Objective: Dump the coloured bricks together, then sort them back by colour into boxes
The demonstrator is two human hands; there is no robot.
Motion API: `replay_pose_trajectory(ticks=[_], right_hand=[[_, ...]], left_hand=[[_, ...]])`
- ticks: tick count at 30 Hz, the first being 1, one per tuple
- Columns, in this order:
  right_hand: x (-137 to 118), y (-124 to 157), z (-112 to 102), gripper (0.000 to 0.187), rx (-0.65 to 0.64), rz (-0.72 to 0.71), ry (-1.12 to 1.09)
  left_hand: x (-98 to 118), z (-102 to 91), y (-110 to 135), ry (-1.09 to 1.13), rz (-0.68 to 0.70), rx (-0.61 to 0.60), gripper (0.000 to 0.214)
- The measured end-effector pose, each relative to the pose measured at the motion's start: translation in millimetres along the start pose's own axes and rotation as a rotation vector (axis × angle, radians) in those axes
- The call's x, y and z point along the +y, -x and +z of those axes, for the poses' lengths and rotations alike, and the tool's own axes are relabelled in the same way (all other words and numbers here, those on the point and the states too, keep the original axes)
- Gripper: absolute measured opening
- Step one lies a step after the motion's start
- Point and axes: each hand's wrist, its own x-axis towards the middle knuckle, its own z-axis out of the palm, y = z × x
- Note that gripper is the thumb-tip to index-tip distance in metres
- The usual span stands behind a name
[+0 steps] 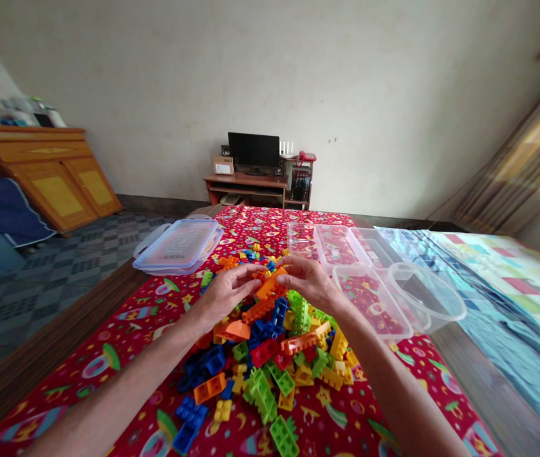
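Above a pile of toy building blocks (264, 349), my two hands meet at an orange building block (272, 284). My right hand (311, 282) pinches its right end between thumb and fingers. Fingers of my left hand (228, 292) close in at the left end, where another small orange part seems to touch it; the exact grip there is partly hidden. Below lie red, blue, green, yellow and orange blocks, among them a green block (261, 395), a blue block (192, 412) and a red block (264, 352).
Clear plastic bins (372, 304) stand open at the right of the red patterned tablecloth (141, 362). Stacked lids (179, 244) lie at the left edge. A bed (502, 285) adjoins on the right. Beyond are a desk with a monitor (254, 150) and a wooden cabinet (51, 174).
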Motion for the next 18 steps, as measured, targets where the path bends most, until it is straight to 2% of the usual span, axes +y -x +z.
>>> replay_pose_trajectory(ticks=[3,7,9,12,15,18], right_hand=[[-7.5,-0.2,-6.4,0.040,0.011,0.029,-0.122],[-11.7,-10.8,-26.4,0.042,0.228,0.035,-0.150],[-7.2,-24.4,-41.5,0.042,0.376,0.048,-0.065],[4.1,-49.3,-62.9,0.038,0.547,0.161,0.100],[13.2,-63.3,-73.8,0.036,0.611,0.296,0.340],[15.8,-56.1,-70.0,0.036,0.608,0.326,0.563]], left_hand=[[0.4,-1.8,-1.1,-0.046,0.026,-0.028,0.048],[2.7,-9.0,-1.1,-0.195,0.103,-0.031,0.049],[3.4,-11.0,1.1,-0.330,0.152,-0.096,0.043],[1.3,-9.3,6.2,-0.562,0.240,-0.197,0.037],[-2.3,-5.3,10.4,-0.689,0.277,-0.220,0.035],[-1.5,-3.4,10.3,-0.720,0.241,-0.183,0.028]])
